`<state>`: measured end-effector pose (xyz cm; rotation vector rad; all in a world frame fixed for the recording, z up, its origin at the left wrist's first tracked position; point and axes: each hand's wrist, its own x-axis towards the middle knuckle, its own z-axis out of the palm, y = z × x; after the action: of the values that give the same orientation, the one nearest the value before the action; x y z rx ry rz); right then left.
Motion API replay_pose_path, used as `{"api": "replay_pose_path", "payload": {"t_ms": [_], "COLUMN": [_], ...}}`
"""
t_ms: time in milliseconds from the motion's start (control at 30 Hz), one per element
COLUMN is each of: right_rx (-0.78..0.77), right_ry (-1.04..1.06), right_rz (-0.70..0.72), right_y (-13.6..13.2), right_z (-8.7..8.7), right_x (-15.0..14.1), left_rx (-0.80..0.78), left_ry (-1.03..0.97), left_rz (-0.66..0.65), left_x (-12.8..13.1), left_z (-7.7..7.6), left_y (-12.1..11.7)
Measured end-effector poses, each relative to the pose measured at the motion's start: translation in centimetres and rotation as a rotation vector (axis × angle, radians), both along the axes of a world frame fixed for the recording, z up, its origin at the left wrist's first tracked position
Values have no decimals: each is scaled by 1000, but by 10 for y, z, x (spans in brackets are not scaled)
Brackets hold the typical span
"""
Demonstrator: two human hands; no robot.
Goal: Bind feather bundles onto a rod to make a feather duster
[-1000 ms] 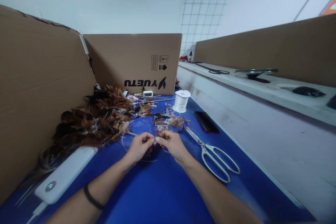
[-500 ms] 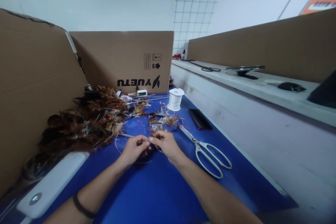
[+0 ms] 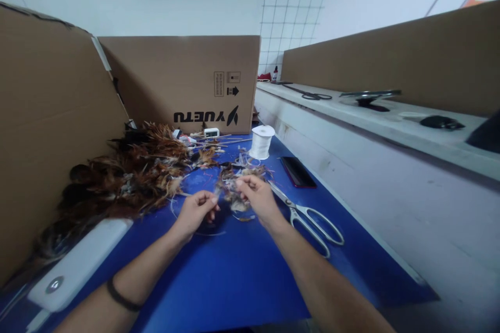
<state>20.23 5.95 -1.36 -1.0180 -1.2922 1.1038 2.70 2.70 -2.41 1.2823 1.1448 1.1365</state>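
Note:
My left hand (image 3: 197, 212) is pinched closed above the blue table (image 3: 230, 276); what its fingers hold, if anything, is too small to make out. My right hand (image 3: 258, 197) is closed in a pinch too, over a small clump of feathers (image 3: 238, 203), and its contents cannot be made out. A thin pale cord (image 3: 213, 234) curves beneath my left hand. Right of my right hand lie large scissors (image 3: 308, 218) with light handles. Beyond the small clump stands a spool of white ribbon or thread (image 3: 261, 143). At left is a big heap of brown and black feathers (image 3: 144, 171).
A white power bank (image 3: 82, 265) with a cable lies front left. A dark phone (image 3: 298, 171) rests near the table's right side. Cardboard (image 3: 156, 78) walls the back and left. Along the right, a ledge (image 3: 332, 106) holds another pair of scissors (image 3: 312, 95). Thin sticks (image 3: 230, 140) lie at the back.
My hands, fingertips together before, have come apart: the right moved up and right, the left stayed low. The small feather clump now shows between them. The camera view has shifted slightly.

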Motion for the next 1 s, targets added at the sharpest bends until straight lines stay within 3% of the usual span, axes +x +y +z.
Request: {"api": "replay_pose_path", "payload": {"t_ms": [133,200,400,567,767,1000], "right_rx": [145,202,455,512,510,475], "right_ry": [-188,-352,-859,-1083,-1120,-1302], "right_rz": [-159,-165,173,235,162,-125], "right_y": [14,17,7,0,4,10], "right_z": [0,-2,-10,-15,-11,-10], "right_x": [25,32,26,16,21,32], "left_rx": [-7,-7,9,0,6,6], "left_ry": [-57,-78,-98,-79,-87,-90], "left_rz": [73,89,95,96,94,92], "left_x": [-3,-4,-4,-2,-2,-4], "left_z": [2,3,4,5,5,1], "left_y": [2,3,2,1,2,3]}}
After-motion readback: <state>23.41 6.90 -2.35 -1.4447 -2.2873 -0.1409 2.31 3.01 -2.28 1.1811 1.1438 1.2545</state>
